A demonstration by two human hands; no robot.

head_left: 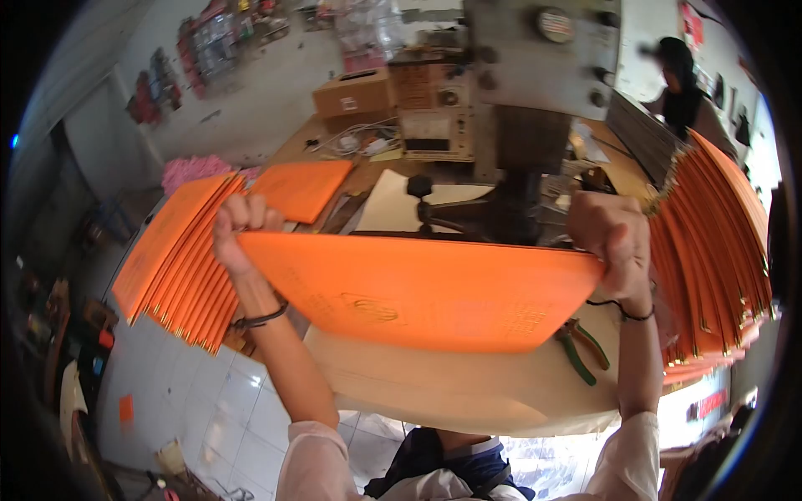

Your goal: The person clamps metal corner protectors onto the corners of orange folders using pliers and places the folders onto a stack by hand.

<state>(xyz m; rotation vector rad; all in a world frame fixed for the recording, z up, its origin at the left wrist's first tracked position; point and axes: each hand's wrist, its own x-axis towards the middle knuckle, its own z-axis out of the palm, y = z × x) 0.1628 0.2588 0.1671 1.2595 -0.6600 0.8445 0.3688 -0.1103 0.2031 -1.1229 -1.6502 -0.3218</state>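
Note:
Between my two hands hangs a wide orange folder (434, 292), tilted, with faint stamped marks on its face. My left hand (246, 224) is closed round its upper left corner, and my right hand (611, 238) grips the upper right corner. Just beside my left hand, a fanned stack of orange folders (171, 259) with gold-coloured corners sticks out. A taller stack of similar folders (706, 259) stands close to my right hand. Beneath the held folder lies a pale sheet-covered work surface (401, 380).
A large press machine (543, 58) stands straight ahead, its dark knob and arm (451, 213) behind the folder. Green-handled pliers (581, 351) lie at the right. Another orange folder (305, 188), a cardboard box (355, 96) and a control box (434, 117) sit farther back. A person (681, 83) is at far right.

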